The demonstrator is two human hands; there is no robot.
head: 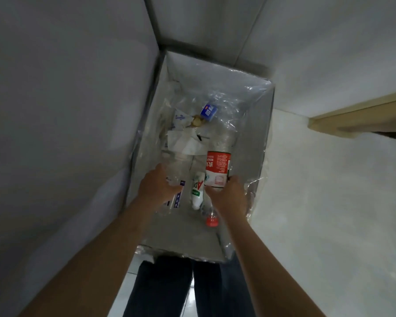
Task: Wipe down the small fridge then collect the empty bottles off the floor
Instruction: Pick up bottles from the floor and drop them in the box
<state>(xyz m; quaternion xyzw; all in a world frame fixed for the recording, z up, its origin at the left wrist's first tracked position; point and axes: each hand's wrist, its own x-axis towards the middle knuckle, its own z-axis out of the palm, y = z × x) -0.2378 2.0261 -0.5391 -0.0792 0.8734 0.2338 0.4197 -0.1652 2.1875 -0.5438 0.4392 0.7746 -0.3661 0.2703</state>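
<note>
Basically both arms reach down from the bottom of the frame into a grey rectangular bin (264,133) lined with a clear plastic bag (254,92), seen from above at frame center. Left hand (157,187) is curled round a clear bottle with a blue label (177,197), held just over the near part of the bin, left of center. Right hand (228,195) grips a clear bottle with a red-and-white label (217,169); fingers wrap its lower body, label end pointing to the far side of the bin, its red cap (212,221) showing below the hand. Between the two hands sits a small white bottle with green and red print (198,191), lying lengthwise; cannot tell whether either hand touches it.

Farther back in the bin: crumpled white paper (185,143), a small blue-and-white box (208,112) near the top center, a tan round bit (196,121) just beside it, more clear plastic wrap and white packets at the left side.

Grey fridge side panel (66,99) fills the left of the frame, touching or just beside the bin's left wall. White wall (329,53) at upper right, a pale wooden edge (361,117) at right. Light tiled floor (329,213) to the right of the bin. Dark trouser legs (169,289) at bottom center, just below the bin's near rim.
</note>
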